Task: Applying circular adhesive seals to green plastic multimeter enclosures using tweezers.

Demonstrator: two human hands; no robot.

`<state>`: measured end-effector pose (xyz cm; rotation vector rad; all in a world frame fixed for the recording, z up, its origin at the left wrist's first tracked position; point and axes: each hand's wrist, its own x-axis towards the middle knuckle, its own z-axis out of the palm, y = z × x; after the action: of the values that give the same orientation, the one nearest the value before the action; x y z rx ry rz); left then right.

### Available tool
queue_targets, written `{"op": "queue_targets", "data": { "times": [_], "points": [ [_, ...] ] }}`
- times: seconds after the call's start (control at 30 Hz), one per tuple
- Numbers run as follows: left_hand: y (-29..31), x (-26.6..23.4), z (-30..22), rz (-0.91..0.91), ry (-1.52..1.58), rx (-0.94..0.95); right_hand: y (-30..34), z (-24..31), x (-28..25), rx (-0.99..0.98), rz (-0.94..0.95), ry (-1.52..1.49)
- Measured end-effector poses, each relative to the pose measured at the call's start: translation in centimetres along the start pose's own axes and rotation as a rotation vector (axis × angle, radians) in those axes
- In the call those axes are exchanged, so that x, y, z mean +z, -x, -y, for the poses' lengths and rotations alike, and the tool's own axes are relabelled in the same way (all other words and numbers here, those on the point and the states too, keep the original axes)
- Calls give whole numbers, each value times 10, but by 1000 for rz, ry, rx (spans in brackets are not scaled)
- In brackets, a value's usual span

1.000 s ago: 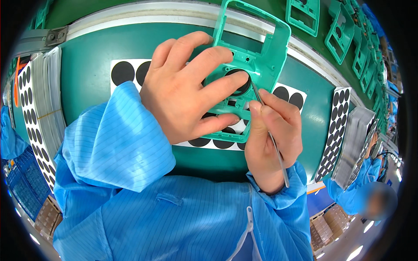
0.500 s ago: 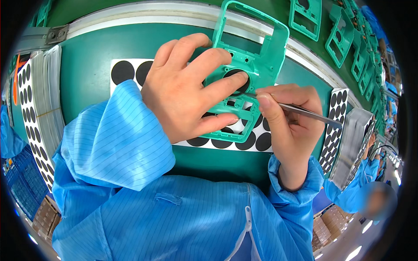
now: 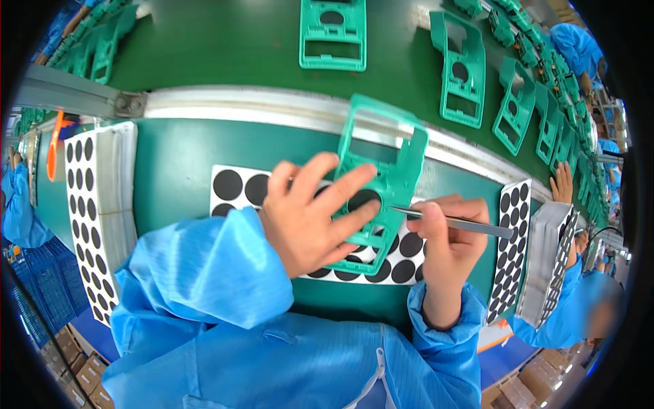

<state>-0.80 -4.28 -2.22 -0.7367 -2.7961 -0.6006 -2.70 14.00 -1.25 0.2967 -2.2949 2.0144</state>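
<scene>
A green plastic housing (image 3: 409, 163) lies tilted over a white sheet of black round stickers (image 3: 227, 184) on the bench. A black disc (image 3: 361, 198) sits in the housing's round recess. My left hand (image 3: 306, 218) is spread over the housing's left side, with its index fingertip on the disc and the other fingers apart. Pinched in my right hand (image 3: 449, 238) is a pair of metal tweezers (image 3: 477, 225). Their tip points left, just beside the disc's right edge. The left hand hides part of the housing and of the sheet.
Beyond a pale metal rail (image 3: 238, 105), a green conveyor (image 3: 225, 54) carries several more housings (image 3: 334, 51). Sticker-sheet stacks stand at left (image 3: 116, 177) and right (image 3: 545, 252). An orange-handled tool (image 3: 53, 150) lies far left. Another person's hand (image 3: 563, 183) shows at right.
The whole view has shifted, showing more of the conveyor. The tweezers' tip has drawn slightly right, away from the disc's edge. My left index finger still touches the disc.
</scene>
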Motion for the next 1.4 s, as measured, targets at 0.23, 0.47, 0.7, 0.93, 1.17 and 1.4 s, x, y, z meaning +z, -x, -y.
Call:
{"op": "queue_targets", "data": {
  "times": [0.23, 0.47, 0.7, 0.93, 1.17, 1.4],
  "points": [
    [-1, -17, -16, -32, -202, 84, 2, -10, -15, 320, -348, -545],
    [-39, -55, 62, -201, -549, -34, 5, -12, -12, 275, -343, -435],
    [-72, -54, 203, -72, -715, -272, 10, -11, -4, 246, -231, -397],
    [-83, -27, 227, 152, -693, -427, 9, -15, 0, 245, -167, -304],
    [-55, -44, 69, 189, 87, 148, 12, -16, -4, 292, -83, -238],
    [5, -21, -5, 271, 255, 133, 25, -8, -5, 382, 28, -219]
  ]
}}
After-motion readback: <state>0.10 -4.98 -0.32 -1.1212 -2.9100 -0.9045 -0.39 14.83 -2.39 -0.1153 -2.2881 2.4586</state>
